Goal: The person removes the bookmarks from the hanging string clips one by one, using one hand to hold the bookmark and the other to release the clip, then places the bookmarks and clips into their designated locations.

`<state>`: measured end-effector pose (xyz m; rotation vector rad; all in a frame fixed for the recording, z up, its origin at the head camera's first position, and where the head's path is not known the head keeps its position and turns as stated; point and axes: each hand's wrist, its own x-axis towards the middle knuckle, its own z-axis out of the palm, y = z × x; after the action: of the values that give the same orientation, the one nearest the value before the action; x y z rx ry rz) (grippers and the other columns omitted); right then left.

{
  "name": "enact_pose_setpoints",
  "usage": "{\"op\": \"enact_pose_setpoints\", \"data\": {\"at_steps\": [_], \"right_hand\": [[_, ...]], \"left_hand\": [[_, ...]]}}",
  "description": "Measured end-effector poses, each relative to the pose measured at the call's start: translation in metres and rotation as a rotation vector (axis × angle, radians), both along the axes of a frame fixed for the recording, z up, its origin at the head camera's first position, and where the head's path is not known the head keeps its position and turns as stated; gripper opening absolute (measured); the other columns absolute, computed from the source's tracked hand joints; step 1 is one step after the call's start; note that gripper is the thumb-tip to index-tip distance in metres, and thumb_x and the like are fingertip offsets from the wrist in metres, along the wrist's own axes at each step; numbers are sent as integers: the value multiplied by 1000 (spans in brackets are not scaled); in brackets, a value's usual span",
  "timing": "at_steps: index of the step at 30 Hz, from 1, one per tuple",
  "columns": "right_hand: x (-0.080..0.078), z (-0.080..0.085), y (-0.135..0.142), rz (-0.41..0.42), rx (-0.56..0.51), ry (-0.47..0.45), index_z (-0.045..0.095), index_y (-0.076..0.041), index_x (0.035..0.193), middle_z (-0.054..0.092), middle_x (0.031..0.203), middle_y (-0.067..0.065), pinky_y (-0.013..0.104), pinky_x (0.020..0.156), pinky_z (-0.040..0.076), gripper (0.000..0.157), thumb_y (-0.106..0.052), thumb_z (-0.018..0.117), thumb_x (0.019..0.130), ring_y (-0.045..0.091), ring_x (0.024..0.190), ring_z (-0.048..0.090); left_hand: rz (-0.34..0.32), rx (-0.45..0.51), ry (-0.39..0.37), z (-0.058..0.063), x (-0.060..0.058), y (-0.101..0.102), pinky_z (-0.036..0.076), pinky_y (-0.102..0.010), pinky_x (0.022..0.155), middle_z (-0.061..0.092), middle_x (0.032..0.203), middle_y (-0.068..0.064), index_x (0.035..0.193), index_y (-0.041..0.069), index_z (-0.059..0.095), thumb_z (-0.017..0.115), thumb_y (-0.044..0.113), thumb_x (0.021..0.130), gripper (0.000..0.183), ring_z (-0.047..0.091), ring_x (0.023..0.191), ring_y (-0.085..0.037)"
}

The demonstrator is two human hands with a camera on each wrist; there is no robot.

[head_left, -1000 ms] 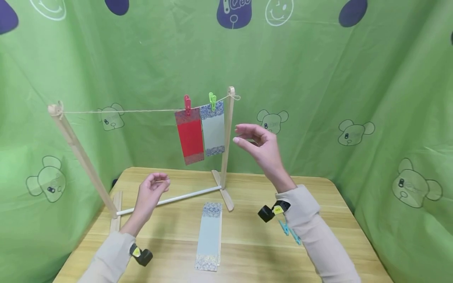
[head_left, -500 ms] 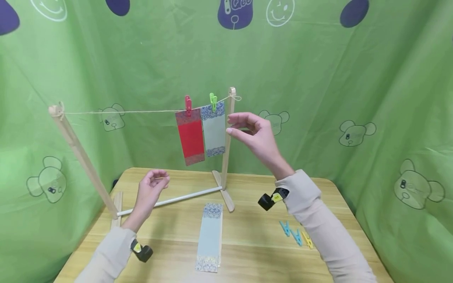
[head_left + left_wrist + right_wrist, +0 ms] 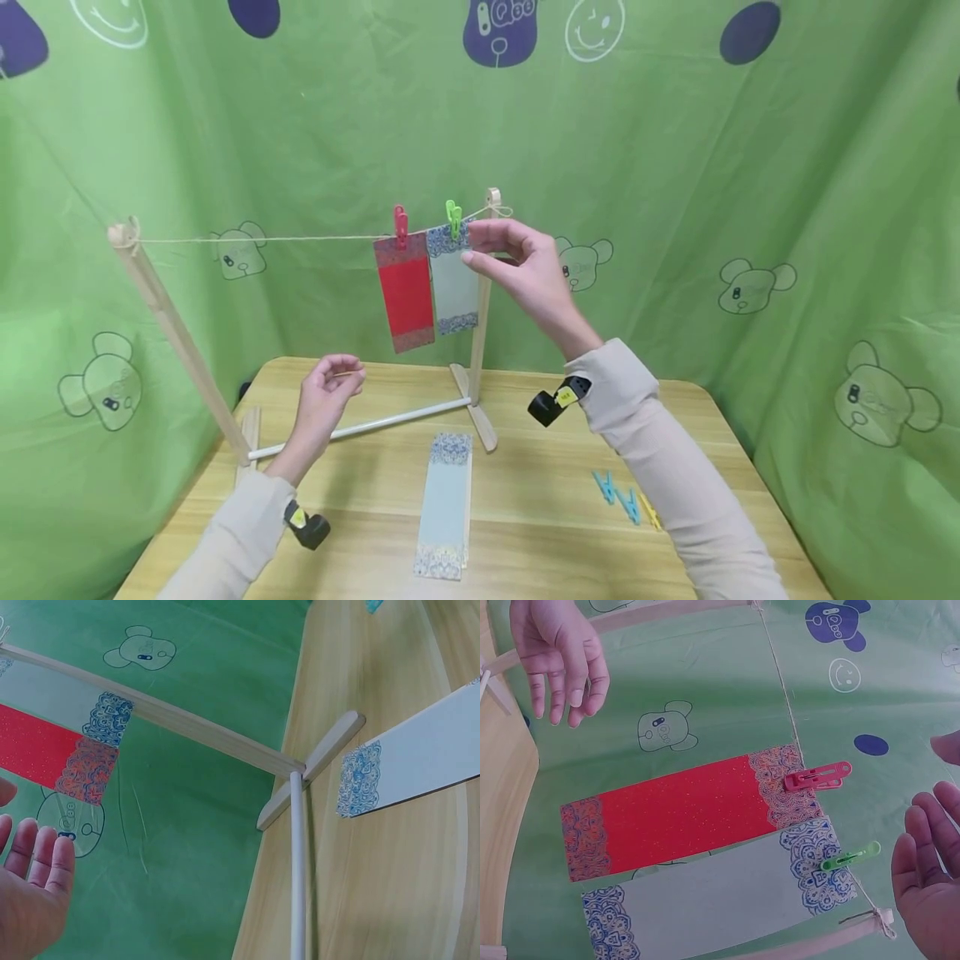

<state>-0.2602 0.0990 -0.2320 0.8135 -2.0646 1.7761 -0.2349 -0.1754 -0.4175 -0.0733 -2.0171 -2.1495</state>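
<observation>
Flat card (image 3: 441, 508) on desk (image 3: 540, 533), below the line (image 3: 300, 238). Left hand (image 3: 322, 404) below line, empty, relaxed. Right hand (image 3: 531, 267) just by line, empty, thumb off fingers. Pale hanging card (image 3: 454, 287) on line, held by green clip (image 3: 455, 222); knocking clip could drop card.

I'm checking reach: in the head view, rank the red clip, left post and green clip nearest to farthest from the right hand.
1. Green clip, just left of the right hand.
2. Red clip, farther left.
3. Left post, far left.
</observation>
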Motion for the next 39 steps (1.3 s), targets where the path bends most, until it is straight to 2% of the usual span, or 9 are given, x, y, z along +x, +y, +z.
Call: {"op": "enact_pose_setpoints", "data": {"at_steps": [8, 15, 20, 24, 32, 39], "right_hand": [[-6, 6, -11, 18, -13, -4, 63, 2, 118, 64, 113, 16, 34, 94, 51, 37, -8, 75, 84, 23, 103, 59], [-13, 12, -19, 12, -17, -9, 64, -1, 118, 65, 113, 12, 32, 94, 50, 37, -11, 76, 84, 22, 103, 60], [-17, 17, -25, 11, 2, 1, 64, -3, 119, 65, 113, 8, 32, 93, 50, 37, -12, 75, 85, 20, 103, 59], [-22, 17, -31, 9, 41, -5, 63, -4, 121, 65, 115, 7, 31, 91, 51, 38, -14, 74, 86, 17, 104, 60], [-27, 19, -43, 7, 131, -14, 61, -8, 126, 64, 116, 0, 29, 89, 52, 40, -19, 72, 89, 13, 104, 59], [-32, 23, -52, -21, 195, -21, 60, -14, 128, 62, 120, -4, 29, 89, 51, 42, -23, 71, 89, 13, 108, 58]], "left_hand": [[7, 12, 21, -1, -6, 4, 54, -29, 90, 57, 114, -19, 118, -8, 51, 61, -6, 90, 30, 61, 94, -16], [0, -8, 47, 2, -13, 9, 53, -24, 88, 58, 115, -16, 121, -7, 51, 63, -2, 90, 34, 61, 95, -13], [5, 5, 51, 5, -16, 13, 54, -24, 88, 56, 118, -22, 123, -8, 51, 63, -3, 90, 36, 61, 94, -11], [5, 5, 49, 7, -17, 16, 53, -23, 89, 55, 122, -25, 126, -7, 50, 63, -3, 90, 39, 60, 95, -12], [24, 30, 36, 5, -21, 20, 52, -23, 90, 57, 121, -14, 126, -6, 50, 65, 3, 91, 40, 59, 99, -14], [26, 49, 14, 3, -25, 20, 51, -24, 92, 57, 122, -12, 124, -1, 52, 67, 5, 90, 37, 57, 103, -18]]}}
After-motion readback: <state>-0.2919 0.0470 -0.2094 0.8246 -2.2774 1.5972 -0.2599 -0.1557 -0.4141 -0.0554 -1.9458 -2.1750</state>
